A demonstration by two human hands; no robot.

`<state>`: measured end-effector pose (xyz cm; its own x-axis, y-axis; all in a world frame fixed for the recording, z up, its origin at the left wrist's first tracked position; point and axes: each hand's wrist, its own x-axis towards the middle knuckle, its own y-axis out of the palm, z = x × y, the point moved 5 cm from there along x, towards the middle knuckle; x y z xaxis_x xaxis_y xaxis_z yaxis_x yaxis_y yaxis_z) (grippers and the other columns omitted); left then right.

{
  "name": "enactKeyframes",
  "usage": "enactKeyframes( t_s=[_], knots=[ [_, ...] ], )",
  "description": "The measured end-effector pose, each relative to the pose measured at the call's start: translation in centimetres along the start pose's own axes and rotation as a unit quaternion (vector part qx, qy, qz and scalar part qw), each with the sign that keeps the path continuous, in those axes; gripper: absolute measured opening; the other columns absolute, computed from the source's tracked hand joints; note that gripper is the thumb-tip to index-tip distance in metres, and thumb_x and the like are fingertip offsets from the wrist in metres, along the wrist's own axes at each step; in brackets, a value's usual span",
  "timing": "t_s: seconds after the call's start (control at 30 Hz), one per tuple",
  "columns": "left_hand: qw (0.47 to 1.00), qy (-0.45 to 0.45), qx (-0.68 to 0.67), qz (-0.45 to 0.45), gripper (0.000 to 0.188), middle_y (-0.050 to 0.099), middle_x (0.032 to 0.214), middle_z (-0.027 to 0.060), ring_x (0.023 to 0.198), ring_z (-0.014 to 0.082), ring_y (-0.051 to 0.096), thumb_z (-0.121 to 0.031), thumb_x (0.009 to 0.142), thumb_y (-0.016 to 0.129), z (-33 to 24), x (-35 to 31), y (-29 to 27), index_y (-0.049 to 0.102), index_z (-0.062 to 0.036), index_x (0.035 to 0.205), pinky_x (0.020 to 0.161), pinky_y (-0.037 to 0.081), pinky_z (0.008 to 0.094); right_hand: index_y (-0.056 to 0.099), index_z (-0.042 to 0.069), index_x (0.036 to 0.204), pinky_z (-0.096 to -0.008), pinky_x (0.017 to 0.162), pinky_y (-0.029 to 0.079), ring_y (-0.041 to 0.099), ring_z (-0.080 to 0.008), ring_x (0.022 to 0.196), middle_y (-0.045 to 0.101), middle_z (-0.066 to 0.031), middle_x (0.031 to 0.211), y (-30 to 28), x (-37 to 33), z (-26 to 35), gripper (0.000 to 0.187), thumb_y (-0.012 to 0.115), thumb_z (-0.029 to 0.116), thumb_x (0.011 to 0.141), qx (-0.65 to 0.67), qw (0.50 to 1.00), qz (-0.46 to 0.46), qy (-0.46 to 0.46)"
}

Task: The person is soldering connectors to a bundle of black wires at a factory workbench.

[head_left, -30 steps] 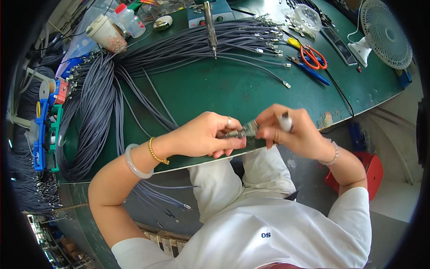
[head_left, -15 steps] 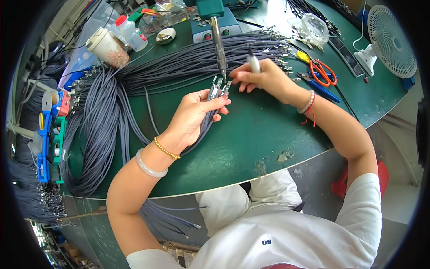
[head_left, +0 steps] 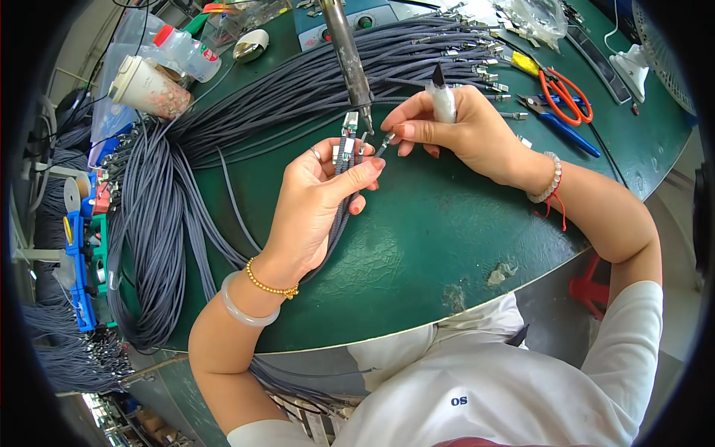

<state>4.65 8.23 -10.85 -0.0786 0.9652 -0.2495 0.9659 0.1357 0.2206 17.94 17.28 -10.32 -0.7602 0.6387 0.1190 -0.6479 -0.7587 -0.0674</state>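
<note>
My left hand is closed round a small bundle of grey cables, their metal connectors pointing up past the fingers. My right hand holds a white-wrapped tool with a dark pointed blade, blade up. That hand's thumb and forefinger also meet at the metal tip of one cable, apparently pinching it. Just above, the tip of a downward-pointing soldering iron hangs between both hands, close to the connectors. The right hand's lower fingers are partly hidden.
Behind the hands, a thick bundle of grey cables crosses the green table and hangs down at left. Orange-handled scissors and blue-handled pliers lie right. A cup, bottle and blue control box stand at the back.
The view has shifted closer. My right thumb and forefinger now meet at one cable's tip, which leans away from the bundle. Both hands keep what they held.
</note>
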Motion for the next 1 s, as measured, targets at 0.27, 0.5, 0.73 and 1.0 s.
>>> enactKeyframes(
  t_s=[0.27,0.5,0.73,1.0],
  knots=[
    [1.0,-0.005,-0.001,0.004,0.026,0.06,0.085,0.0124,0.068,0.0097,0.055,-0.007,0.077,0.063,0.5,0.2,0.8,0.049,0.0027,0.096,0.051,0.04,0.0186,0.06,0.003,0.08,-0.0166,0.048,0.038,0.053,-0.0044,0.056,0.058,-0.0001,0.065,-0.5,-0.9,-0.4,0.023,0.057,0.025,0.084,-0.034,0.999,-0.005,0.026],
    [1.0,0.0,-0.003,0.009,0.024,0.06,0.087,0.0121,0.069,0.009,0.054,-0.007,0.078,0.063,0.6,0.2,1.0,0.05,0.0014,0.096,0.051,0.039,0.0187,0.059,0.002,0.08,-0.0171,0.047,0.037,0.053,-0.0055,0.055,0.057,-0.0013,0.064,-0.7,-1.1,-0.2,0.025,0.057,0.026,0.084,-0.03,0.999,-0.006,0.037],
    [0.999,0.007,-0.032,-0.001,0.021,0.058,0.084,0.0091,0.063,0.0065,0.048,-0.005,0.077,0.062,0.4,0.0,1.0,0.049,0.0002,0.094,0.046,0.035,0.0169,0.059,0.002,0.079,-0.0169,0.047,0.036,0.052,-0.0058,0.055,0.057,-0.0018,0.064,-0.3,-0.8,-0.1,0.023,0.057,0.024,0.084,-0.028,0.999,0.002,0.021],
    [0.996,0.063,-0.044,-0.041,0.022,0.057,0.079,0.0052,0.058,0.0041,0.046,-0.002,0.075,0.064,-1.0,-1.3,-0.1,0.048,-0.002,0.091,0.042,0.032,0.0151,0.057,0.004,0.077,-0.0163,0.047,0.035,0.05,-0.0045,0.054,0.055,-0.0005,0.065,1.8,-1.4,0.8,0.024,0.056,0.027,0.085,0.065,0.996,-0.006,0.06]
  ],
)
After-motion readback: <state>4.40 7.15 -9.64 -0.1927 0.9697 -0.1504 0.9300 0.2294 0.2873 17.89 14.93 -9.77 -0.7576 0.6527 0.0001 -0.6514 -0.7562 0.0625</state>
